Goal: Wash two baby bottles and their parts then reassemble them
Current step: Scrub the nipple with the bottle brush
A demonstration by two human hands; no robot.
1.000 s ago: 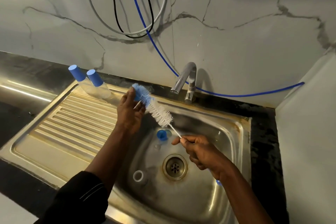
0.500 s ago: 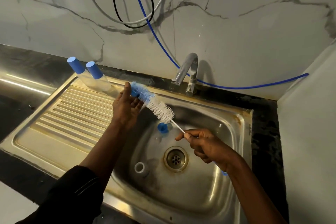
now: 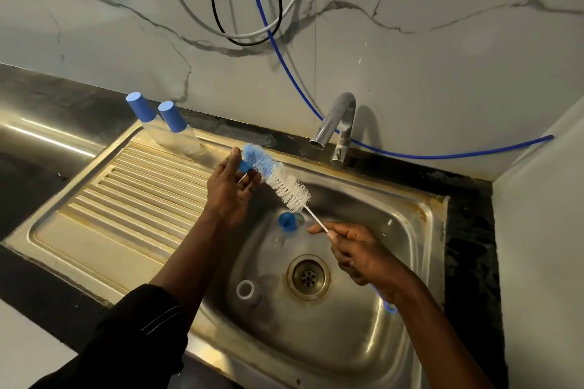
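Note:
Two clear baby bottles point(image 3: 177, 139) with blue caps point(image 3: 170, 117) stand at the back of the drainboard. My right hand point(image 3: 357, 251) grips the wire handle of a bottle brush point(image 3: 284, 183) with white and blue bristles, held slanted over the sink point(image 3: 420, 230). The brush's blue tip lies against my left hand point(image 3: 229, 189), which pinches a small blue part point(image 3: 244, 166) between thumb and fingers. A blue bottle collar point(image 3: 287, 221) and a clear piece beside it lie in the basin. A white ring point(image 3: 246, 289) lies left of the drain point(image 3: 308, 276).
The tap point(image 3: 335, 126) stands behind the basin with its spout over the back edge. A ribbed drainboard point(image 3: 132, 193) runs to the left. A blue hose point(image 3: 442, 155) and looped cables point(image 3: 246, 31) hang on the marble wall. A white wall closes the right side.
My left hand's fingers have loosened around the brush tip, so the small blue part shows. The brush has slid a little against that hand. My right hand keeps hold of the handle.

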